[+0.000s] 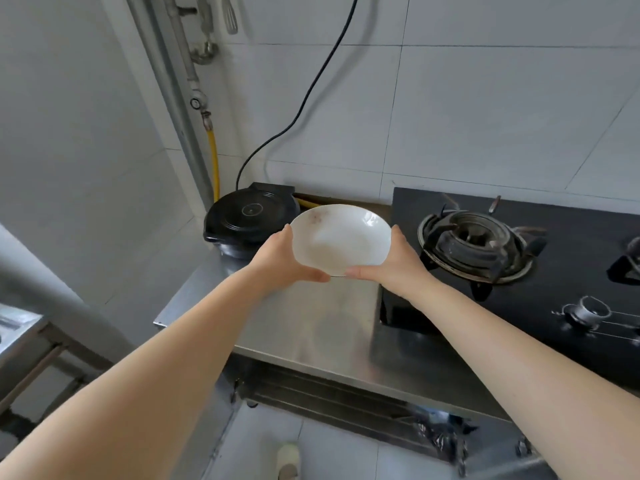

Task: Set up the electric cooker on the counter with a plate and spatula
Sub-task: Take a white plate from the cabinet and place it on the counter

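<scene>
A white plate [341, 233] with a faint flower print is held above the steel counter [311, 323], tilted toward me. My left hand [280, 259] grips its left rim and my right hand [391, 263] grips its right rim, thumbs on the near edge. The black round electric cooker [247, 220] sits shut at the counter's back left corner, just behind and left of the plate; its black cord [311, 95] runs up the tiled wall. A metal slotted spatula [231, 15] hangs on the wall at the top, partly cut off by the frame.
A black glass gas hob [519, 244] with a burner [474, 244] and a knob [585, 311] fills the counter's right side. A gas pipe with a yellow hose [214, 157] runs down the left corner. A slipper [288, 460] shows on the floor below.
</scene>
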